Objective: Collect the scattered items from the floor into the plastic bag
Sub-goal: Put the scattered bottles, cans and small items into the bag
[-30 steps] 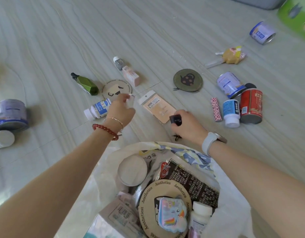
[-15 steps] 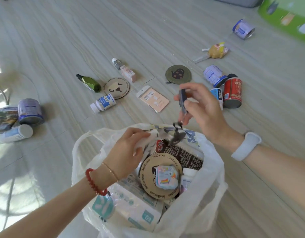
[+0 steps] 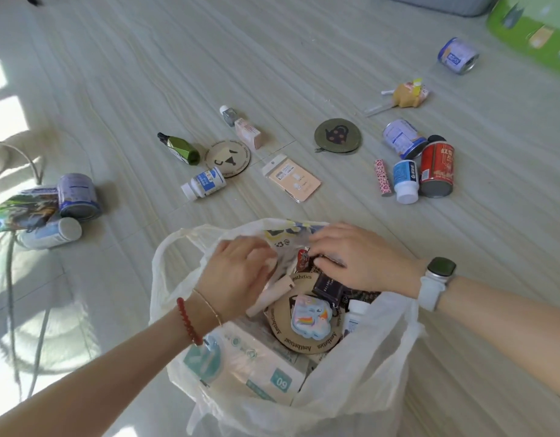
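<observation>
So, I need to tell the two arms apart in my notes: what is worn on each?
Both forearms are bare, no sleeves. The left wrist carries a red bead bracelet and a thin gold bangle. The right wrist carries a watch with a dark square face on a white strap.

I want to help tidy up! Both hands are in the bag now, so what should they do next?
Probably let go and lift out, then reach for the peach card packet, which looks nearest. Both the left hand and right hand sit inside the plastic bag, while many items remain on the floor.

Red bead bracelet [image 3: 186, 320] (white watch [image 3: 436, 280])
</observation>
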Demonstrator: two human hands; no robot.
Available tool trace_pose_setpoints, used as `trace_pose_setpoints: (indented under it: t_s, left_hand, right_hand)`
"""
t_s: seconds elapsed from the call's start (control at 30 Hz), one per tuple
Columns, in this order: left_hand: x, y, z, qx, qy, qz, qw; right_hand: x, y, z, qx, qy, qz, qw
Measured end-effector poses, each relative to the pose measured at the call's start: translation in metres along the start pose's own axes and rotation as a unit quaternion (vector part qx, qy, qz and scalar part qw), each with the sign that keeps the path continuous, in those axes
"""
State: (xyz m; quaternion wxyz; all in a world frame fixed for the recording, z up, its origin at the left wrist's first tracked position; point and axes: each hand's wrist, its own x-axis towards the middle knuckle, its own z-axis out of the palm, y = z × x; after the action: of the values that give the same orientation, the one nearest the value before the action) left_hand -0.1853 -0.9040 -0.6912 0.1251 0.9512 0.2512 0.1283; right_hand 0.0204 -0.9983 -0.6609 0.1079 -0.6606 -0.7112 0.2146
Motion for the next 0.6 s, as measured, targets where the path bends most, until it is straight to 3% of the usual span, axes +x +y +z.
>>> trace_pose_setpoints:
  t_s: [0.1,0.2,0.27,0.37,0.5,0.6]
  left_hand:
    - [0.038,-0.032,-0.012,0.050,0.032,-0.094,0.994]
    - [0.079,-0.072,-0.013,0.062,-0.040,-0.250,0.966]
    - [0.099,-0.097,-0.003,0.038,-0.079,-0.309,0.947]
    - [0.111,-0.125,0.023,0.019,-0.112,-0.334,0.936]
    - [0.116,-0.150,0.053,0.082,-0.175,-0.339,0.921]
    - [0.122,-0.159,0.061,0.128,-0.105,-0.329,0.930]
  right_hand:
    - [0.035,0.010,-0.004,0.028,0.066,0.066,0.995]
    - [0.080,0.032,-0.002,0.007,0.062,0.153,0.986]
    - [0.106,0.051,0.005,0.006,0.039,0.216,0.976]
    - [0.133,0.076,0.023,-0.008,-0.007,0.266,0.964]
    - [0.159,0.093,0.049,-0.032,-0.050,0.287,0.956]
    - [0.172,0.099,0.063,-0.036,-0.065,0.295,0.953]
